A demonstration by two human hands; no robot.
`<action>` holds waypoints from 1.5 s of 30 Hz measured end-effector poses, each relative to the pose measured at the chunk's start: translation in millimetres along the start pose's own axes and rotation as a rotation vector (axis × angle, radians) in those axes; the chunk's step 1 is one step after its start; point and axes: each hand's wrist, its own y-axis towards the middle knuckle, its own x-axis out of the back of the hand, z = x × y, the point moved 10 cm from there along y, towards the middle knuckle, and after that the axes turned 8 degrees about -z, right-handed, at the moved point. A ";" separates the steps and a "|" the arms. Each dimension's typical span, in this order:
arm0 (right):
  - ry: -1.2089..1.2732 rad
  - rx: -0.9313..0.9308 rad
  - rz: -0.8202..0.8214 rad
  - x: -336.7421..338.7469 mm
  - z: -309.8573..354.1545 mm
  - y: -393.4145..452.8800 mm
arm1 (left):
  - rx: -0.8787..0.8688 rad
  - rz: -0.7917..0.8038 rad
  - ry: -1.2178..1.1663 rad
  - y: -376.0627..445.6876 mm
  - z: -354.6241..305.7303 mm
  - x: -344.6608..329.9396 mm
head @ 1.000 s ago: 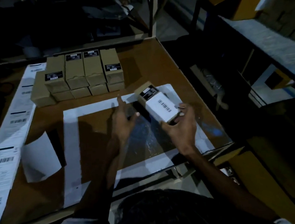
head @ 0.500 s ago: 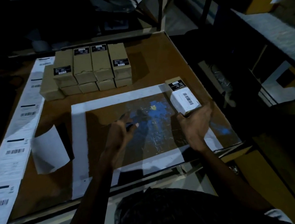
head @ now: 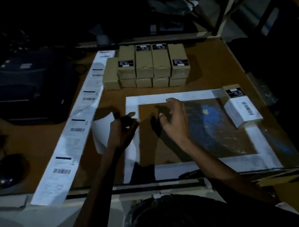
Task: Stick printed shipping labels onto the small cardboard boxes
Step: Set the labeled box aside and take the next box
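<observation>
Now both hands hover empty over the table: the left hand (head: 123,130) loosely curled just right of a curled label sheet (head: 102,133), the right hand (head: 175,119) spread open. Well right of it lies the labelled box (head: 242,107); unlabelled boxes (head: 146,67) are stacked beyond the fingers.

Tan boxes (head: 144,65), black stickers (head: 143,48), white barcoded labels (head: 76,129)

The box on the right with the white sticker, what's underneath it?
The labelled box lies on the white border taped around a shiny sheet on the table. It hides the border's corner; whether anything else lies beneath cannot be seen.
</observation>
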 end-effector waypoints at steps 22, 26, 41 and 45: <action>-0.411 -0.001 0.162 -193.8 96.9 299.4 | 0.012 -0.047 0.264 228.0 18.7 4.5; -0.652 -0.038 0.368 -219.9 72.1 303.9 | -0.063 -0.102 0.289 233.2 19.9 4.5; -0.326 0.064 0.209 -156.7 139.1 261.1 | 0.222 -0.231 -0.589 171.4 10.9 50.9; -0.245 0.065 0.122 -106.8 125.7 202.1 | 0.241 -0.183 -0.616 115.7 8.7 59.3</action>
